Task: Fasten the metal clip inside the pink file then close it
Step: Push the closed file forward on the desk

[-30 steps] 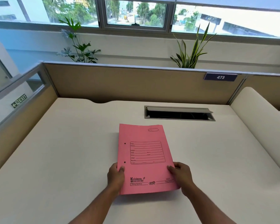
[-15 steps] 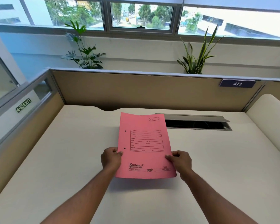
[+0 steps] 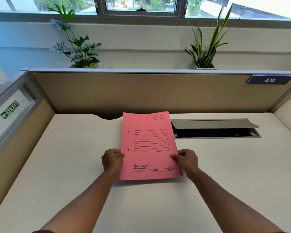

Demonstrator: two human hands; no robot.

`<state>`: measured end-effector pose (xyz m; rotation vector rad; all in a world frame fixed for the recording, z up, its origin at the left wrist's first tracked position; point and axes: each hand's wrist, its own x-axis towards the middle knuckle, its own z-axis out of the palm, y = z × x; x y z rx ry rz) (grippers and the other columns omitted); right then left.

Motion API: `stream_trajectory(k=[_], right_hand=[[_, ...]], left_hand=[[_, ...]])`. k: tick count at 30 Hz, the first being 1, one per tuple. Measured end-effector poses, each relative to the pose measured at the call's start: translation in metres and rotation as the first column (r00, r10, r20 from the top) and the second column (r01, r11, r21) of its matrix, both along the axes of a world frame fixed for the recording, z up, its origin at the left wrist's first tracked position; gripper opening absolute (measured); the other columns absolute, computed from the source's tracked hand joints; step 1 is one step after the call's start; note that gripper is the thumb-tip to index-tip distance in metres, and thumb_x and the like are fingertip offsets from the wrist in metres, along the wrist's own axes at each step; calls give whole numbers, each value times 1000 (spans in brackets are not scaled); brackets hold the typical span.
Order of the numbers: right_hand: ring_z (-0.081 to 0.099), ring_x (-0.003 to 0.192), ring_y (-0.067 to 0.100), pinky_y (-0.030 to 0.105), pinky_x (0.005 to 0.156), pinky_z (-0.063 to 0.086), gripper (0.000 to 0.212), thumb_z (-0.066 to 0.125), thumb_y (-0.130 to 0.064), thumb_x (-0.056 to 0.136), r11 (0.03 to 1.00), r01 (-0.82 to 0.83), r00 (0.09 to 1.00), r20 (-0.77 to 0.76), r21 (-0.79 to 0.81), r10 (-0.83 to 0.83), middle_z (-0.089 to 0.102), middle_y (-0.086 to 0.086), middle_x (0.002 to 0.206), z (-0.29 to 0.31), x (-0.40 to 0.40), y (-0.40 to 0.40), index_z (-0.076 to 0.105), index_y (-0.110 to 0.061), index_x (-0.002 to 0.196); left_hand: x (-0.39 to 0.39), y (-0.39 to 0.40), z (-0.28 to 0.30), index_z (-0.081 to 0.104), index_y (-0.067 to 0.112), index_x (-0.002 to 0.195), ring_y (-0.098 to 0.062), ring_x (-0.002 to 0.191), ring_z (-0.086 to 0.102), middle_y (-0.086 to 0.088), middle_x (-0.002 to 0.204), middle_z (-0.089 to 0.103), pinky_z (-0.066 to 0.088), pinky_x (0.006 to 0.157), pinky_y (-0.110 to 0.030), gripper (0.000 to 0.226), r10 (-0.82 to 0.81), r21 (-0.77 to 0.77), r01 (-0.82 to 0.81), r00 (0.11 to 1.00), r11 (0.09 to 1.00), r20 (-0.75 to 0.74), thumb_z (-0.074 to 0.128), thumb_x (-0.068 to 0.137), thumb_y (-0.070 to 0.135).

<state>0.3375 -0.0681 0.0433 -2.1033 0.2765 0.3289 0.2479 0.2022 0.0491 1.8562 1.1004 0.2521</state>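
The pink file (image 3: 149,147) is shut, its printed front cover facing me, with two punched holes near its left edge. It is held tilted up off the white desk (image 3: 74,165) in the middle of the view. My left hand (image 3: 112,159) grips its left edge low down. At the same height my right hand (image 3: 186,159) grips the right edge. The metal clip is hidden inside the file.
An open cable hatch (image 3: 215,128) with a raised grey flap lies in the desk just right of the file. Beige partition walls (image 3: 141,93) close the desk at the back and left. Two potted plants stand on the ledge behind.
Both hands have lifted the file off the desk and tilted its top edge up toward me. The grips have slid from the bottom corners to the side edges.
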Motion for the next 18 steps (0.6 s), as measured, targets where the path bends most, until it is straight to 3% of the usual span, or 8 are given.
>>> stream_trajectory(k=[7,13,16,18], right_hand=[[71,73,18,35,68,57,20,82,-37,78,989,-4,1000,3,-147,5,74,-8,75,-35,22,17,70,-22,76],[68,75,12,30,68,53,33,80,-57,68,955,-24,997,68,-296,46,72,-14,77,-42,26,20,66,-29,79],[68,76,14,28,68,50,40,77,-65,68,942,-20,994,96,-336,56,73,-13,78,-44,28,21,64,-30,84],[68,76,15,28,66,49,43,74,-69,70,935,-9,991,125,-355,57,72,-13,77,-46,28,23,62,-31,85]], left_hand=[[25,19,-33,78,11,92,-31,93,68,-9,98,76,53,85,-34,13,-81,101,86,995,991,-54,70,83,6],[27,24,-44,72,9,78,-23,71,59,-9,82,73,45,68,-28,12,-84,242,80,996,967,6,65,81,0],[24,24,-47,70,10,78,-23,70,61,-8,79,71,47,68,-29,4,-109,253,102,994,962,13,73,81,8],[24,25,-49,68,11,81,-23,71,62,-6,80,68,50,69,-30,11,-141,256,133,990,958,13,78,80,16]])
